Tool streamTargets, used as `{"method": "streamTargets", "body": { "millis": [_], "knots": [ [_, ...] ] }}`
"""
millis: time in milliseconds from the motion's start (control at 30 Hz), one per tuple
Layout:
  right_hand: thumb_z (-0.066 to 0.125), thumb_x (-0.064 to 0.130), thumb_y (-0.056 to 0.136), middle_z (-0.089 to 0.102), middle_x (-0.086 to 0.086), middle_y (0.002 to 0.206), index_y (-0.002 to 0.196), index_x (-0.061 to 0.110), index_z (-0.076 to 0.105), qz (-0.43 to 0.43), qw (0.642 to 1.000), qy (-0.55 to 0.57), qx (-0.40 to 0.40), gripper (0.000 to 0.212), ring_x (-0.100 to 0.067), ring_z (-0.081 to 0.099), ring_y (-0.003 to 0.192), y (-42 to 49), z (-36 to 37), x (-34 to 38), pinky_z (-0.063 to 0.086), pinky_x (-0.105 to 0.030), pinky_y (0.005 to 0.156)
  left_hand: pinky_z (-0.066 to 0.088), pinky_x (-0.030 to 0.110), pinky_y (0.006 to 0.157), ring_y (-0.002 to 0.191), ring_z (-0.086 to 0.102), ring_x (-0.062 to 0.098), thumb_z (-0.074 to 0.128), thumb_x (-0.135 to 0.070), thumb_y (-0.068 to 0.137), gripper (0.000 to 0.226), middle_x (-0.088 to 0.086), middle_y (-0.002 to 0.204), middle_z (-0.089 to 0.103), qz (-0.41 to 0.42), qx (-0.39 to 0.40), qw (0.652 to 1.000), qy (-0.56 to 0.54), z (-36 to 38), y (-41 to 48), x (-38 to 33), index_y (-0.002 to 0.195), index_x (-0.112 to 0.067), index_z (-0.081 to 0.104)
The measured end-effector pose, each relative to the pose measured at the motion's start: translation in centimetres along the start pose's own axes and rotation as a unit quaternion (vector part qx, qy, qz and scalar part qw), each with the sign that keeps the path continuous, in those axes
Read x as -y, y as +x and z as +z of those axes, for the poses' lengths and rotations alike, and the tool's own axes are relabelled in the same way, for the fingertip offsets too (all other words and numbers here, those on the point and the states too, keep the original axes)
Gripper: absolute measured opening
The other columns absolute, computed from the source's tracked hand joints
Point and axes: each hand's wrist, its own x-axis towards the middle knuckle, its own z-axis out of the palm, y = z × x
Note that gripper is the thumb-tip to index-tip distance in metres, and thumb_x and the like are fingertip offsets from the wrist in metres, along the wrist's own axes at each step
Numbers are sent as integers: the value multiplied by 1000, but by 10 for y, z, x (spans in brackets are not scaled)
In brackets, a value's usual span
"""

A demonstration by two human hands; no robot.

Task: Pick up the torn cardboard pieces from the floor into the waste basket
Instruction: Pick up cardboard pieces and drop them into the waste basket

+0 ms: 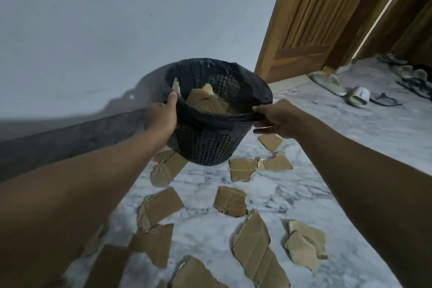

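Round mesh-plastic waste basket (211, 145) — jagged corrugated cardboard pieces (161, 206).

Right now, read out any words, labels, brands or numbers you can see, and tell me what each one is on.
None: there is no readable text in this view.
The waste basket: plain black mesh and liner, no label.
The cardboard pieces: plain brown, no print showing.
The wooden door: no sign.
The sandals: too small and blurred to tell any brand.
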Motion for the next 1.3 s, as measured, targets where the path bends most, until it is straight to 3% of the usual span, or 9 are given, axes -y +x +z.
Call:
{"method": "streamTargets", "body": {
  "millis": [167, 300, 400, 533, 667, 767, 1000, 1133, 1300],
  "knots": [
    [69, 33, 93, 69, -17, 86, 116, -1, 60, -100, 988, 113, 24, 42, -28, 71, 69, 3, -9, -40, 62, -42, 66, 50, 29, 51, 62, 68, 24, 43, -66, 91, 55, 12, 87, 71, 38, -54, 997, -26, 14, -9, 7, 95, -14, 62],
    [59, 58, 91, 72, -13, 85, 119, 16, 56, -98, 986, 138, -3, 50, -29, 73, 75, 2, -13, -73, 62, -44, 67, 39, 46, 101, 122, 52, 41, 31, -58, 99, 64, 24, 132, 54, -2, -169, 985, 22, 43, -50, 51, 130, -6, 51],
    [53, 57, 95, 72, -14, 90, 122, 11, 55, -47, 996, 67, -32, 53, -29, 72, 76, 16, -18, -119, 59, -45, 72, 43, 35, 77, 94, 63, 39, 49, -45, 94, 43, 22, 91, 65, 106, -18, 982, 155, 85, -92, 108, 89, -5, 61],
    [60, 34, 96, 68, -20, 118, 122, -1, 64, -62, 979, -195, -28, 45, -34, 64, 110, 35, -30, -182, 49, -36, 87, 45, 39, 92, 114, 51, 23, 49, -47, 91, 42, 4, 120, 57, 287, 218, 834, 419, 149, -114, 150, 122, -19, 53],
    [55, 15, 96, 59, -18, 126, 126, 5, 60, -84, 943, -322, -23, 32, -33, 57, 117, 49, -42, -207, 49, -34, 90, 28, 40, 114, 144, 26, 26, 38, -40, 101, 55, 6, 156, 31, 288, 223, 794, 486, 207, -107, 156, 150, -18, 29],
    [48, 4, 93, 41, -14, 136, 137, 14, 49, -93, 891, -444, -3, 45, -37, 43, 126, 66, -44, -215, 49, -48, 96, 36, 42, 102, 137, 34, 26, 35, -40, 99, 48, 4, 147, 40, 316, 182, 748, 554, 219, -97, 170, 142, -19, 39],
    [45, -3, 93, 17, -4, 162, 157, 34, 15, -96, 821, -555, 96, 79, -39, 29, 138, 122, -75, -216, 44, -53, 101, 40, 42, 89, 108, 49, 28, 44, -37, 88, 41, 4, 120, 54, 355, 128, 767, 518, 216, -106, 174, 122, -18, 55],
    [56, 28, 99, 46, -9, 132, 133, 24, 52, -102, 803, -579, 96, 35, -36, 38, 120, 139, -81, -211, 39, -54, 99, 40, 44, 90, 103, 47, 31, 46, -40, 85, 46, 10, 118, 50, 341, 135, 774, 516, 215, -110, 166, 122, -14, 53],
    [68, 45, 89, 43, -8, 125, 117, 29, 63, -92, 775, -617, 103, 33, -34, 36, 121, 145, -85, -198, 34, -54, 101, 37, 47, 101, 123, 46, 36, 53, -37, 76, 53, 15, 138, 48, 314, 138, 794, 502, 222, -106, 170, 122, -11, 54]
  ]
}}
